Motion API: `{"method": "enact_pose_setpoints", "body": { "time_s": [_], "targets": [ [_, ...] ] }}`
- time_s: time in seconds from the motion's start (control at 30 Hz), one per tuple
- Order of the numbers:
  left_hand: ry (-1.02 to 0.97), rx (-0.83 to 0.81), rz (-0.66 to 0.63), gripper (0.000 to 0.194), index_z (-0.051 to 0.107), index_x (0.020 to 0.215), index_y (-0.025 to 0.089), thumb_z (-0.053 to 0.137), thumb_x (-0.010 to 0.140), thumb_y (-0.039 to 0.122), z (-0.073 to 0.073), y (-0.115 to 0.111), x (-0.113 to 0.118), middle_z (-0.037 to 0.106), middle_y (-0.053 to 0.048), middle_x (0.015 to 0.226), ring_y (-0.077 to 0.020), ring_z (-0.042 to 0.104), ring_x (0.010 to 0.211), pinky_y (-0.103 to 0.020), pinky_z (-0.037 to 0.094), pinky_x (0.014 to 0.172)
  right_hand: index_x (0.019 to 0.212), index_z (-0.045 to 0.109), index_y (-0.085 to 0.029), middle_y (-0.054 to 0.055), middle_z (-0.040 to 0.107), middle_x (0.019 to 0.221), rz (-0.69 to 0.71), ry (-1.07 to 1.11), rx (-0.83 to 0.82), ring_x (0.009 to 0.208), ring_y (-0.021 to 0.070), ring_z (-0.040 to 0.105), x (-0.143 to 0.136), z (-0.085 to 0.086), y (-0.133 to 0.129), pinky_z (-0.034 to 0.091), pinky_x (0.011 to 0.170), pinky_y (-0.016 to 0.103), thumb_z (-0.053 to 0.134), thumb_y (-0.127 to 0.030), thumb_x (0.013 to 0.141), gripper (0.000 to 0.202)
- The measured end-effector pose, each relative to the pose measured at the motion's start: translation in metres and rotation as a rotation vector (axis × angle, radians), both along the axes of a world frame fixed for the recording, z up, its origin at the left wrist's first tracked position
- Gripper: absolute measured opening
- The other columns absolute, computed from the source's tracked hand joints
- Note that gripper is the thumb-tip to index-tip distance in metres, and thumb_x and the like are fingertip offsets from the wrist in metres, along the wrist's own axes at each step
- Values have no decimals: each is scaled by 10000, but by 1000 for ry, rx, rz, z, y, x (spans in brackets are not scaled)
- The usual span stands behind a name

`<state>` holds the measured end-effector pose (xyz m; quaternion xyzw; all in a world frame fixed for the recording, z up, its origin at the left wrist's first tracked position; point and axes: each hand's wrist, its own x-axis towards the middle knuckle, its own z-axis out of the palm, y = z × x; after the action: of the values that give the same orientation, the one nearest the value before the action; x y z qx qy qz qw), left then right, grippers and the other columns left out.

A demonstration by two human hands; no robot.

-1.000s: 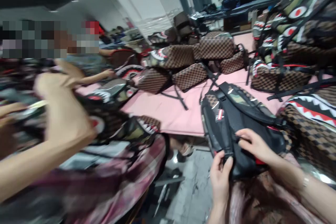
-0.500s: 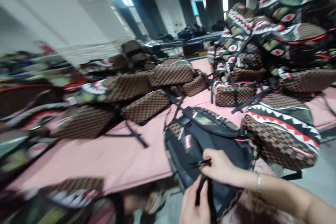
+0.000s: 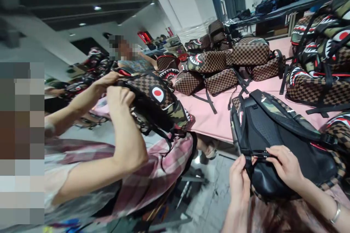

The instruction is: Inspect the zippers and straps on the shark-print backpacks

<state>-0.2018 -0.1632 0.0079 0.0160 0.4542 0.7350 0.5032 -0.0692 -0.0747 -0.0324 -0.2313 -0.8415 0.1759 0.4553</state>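
Note:
A backpack (image 3: 276,142) lies with its black padded back and shoulder straps facing up, its edges in camouflage and brown check. My left hand (image 3: 239,180) pinches a black strap (image 3: 248,162) at the near left side of it. My right hand (image 3: 284,164) is closed on small black thread snips (image 3: 259,154), which point left at that strap. Whether the blades touch the strap is too small to tell. The backpack partly overhangs the near table edge, close to my lap.
Checked backpacks (image 3: 221,81) with shark-mouth prints are piled along the pink table (image 3: 202,111), more at the right (image 3: 314,87). On my left a co-worker (image 3: 120,127) in a plaid apron handles another backpack (image 3: 155,94). Farther back stands a second person (image 3: 136,60).
My view has swung left, bringing the co-worker into sight. Both hands remain at the backpack; the left has moved to a strap at its left side, and the snips are near it.

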Motion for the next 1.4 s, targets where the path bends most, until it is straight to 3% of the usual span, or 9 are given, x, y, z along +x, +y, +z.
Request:
{"method": "enact_pose_setpoints", "body": {
  "time_s": [0.3,0.77,0.83,0.93,1.03,1.17,1.23,1.3,1.4],
  "targets": [
    [3,22,-7,227,698,737,120,728,627,316,-1,0,2,710,-77,735,-229,661,770,-348,483,812,1031,603,-219,69,685,868,-8,-76,196,725,176,618,-10,4,5,478,670,331,522,-121,831,237],
    [14,55,41,195,681,723,113,715,644,288,-3,2,9,686,-59,692,-191,642,733,-303,457,773,1012,611,-174,82,684,850,-20,-80,238,699,171,606,-15,11,-3,458,644,314,516,-122,834,208],
    [41,44,45,204,674,730,117,708,650,302,-5,2,11,682,-57,702,-189,636,727,-305,461,756,978,603,-184,70,676,818,14,5,120,734,175,612,-15,16,-4,468,672,316,509,-129,836,178],
    [216,-40,60,228,664,784,131,673,688,338,-13,1,19,679,-61,773,-188,624,744,-307,464,744,1014,550,-196,60,651,861,6,101,-275,781,176,619,-18,21,-3,491,691,304,531,-199,824,190],
    [601,-142,46,241,667,892,161,652,710,318,-23,-3,30,663,-80,905,-217,599,875,-349,443,840,1030,522,-184,53,626,909,1,86,-753,786,182,615,-26,22,2,501,671,284,654,-286,722,350],
    [1092,-231,-83,343,638,1074,234,613,732,239,-36,-18,30,557,-103,1161,-248,481,1115,-396,336,994,739,546,-169,-14,546,667,67,176,-1104,602,122,530,-33,17,14,440,538,226,654,-404,706,262],
    [1104,-280,-164,451,576,1172,242,614,723,231,-41,-31,24,536,-106,1199,-247,483,1120,-394,346,989,718,520,-171,-44,472,605,95,312,-1257,500,79,435,-31,12,19,350,422,187,641,-455,706,309],
    [958,-298,-292,573,528,1224,209,668,669,235,-39,-48,16,601,-106,1100,-244,564,997,-373,423,907,722,491,-177,-72,401,575,124,391,-1360,431,44,331,-28,7,23,251,358,163,655,-485,681,351],
    [648,-291,-463,689,441,1292,187,699,659,278,-16,-84,9,656,-36,694,-182,610,612,-289,498,599,675,433,-188,-101,311,536,118,411,-1388,391,22,226,-24,-3,28,188,335,152,660,-515,658,398]
  ]
}}
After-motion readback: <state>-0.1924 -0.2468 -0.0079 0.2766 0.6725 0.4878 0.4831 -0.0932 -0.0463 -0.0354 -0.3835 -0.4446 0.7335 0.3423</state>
